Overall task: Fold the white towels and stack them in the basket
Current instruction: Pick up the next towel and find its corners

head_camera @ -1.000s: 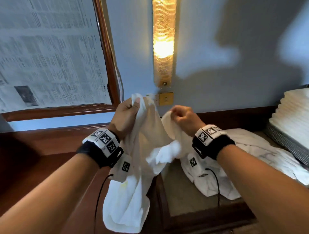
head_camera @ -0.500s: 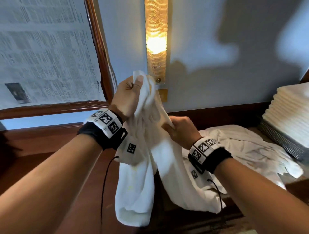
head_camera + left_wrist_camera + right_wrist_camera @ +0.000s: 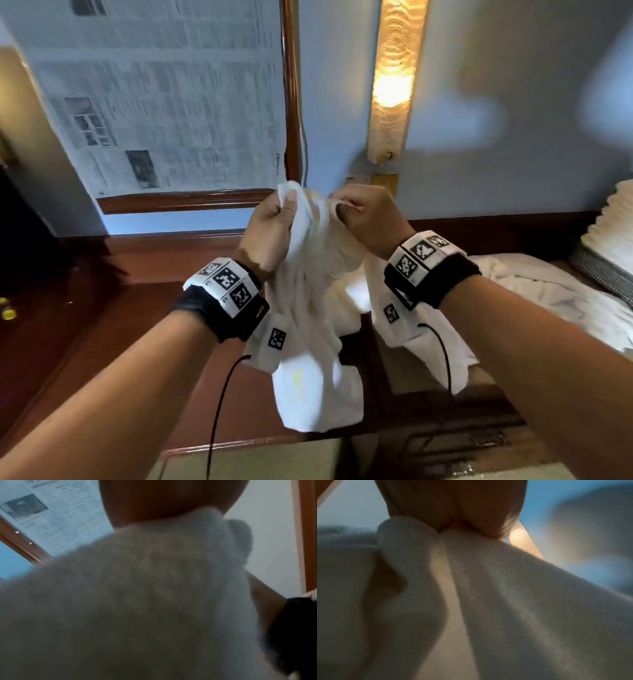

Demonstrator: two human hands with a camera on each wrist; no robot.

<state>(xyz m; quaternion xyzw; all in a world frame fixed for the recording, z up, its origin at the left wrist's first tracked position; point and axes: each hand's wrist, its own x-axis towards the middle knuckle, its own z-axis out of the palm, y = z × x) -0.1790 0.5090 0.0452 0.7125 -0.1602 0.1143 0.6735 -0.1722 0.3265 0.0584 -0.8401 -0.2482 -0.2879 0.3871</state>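
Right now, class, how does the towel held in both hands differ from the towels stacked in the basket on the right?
The held towel hangs unfolded and bunched; the stacked towels lie folded flat. The held one is gripped by the left hand and right hand; the stack rests untouched. Both are white.

Nubby matt terry-cloth towel [image 3: 315,308]; glossy polished dark wood counter [image 3: 113,329].

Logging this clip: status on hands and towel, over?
Left hand and right hand both pinch the white towel near its top, close together. Towel hangs bunched, unfolded. More loose towels to the right. Nothing in the way.
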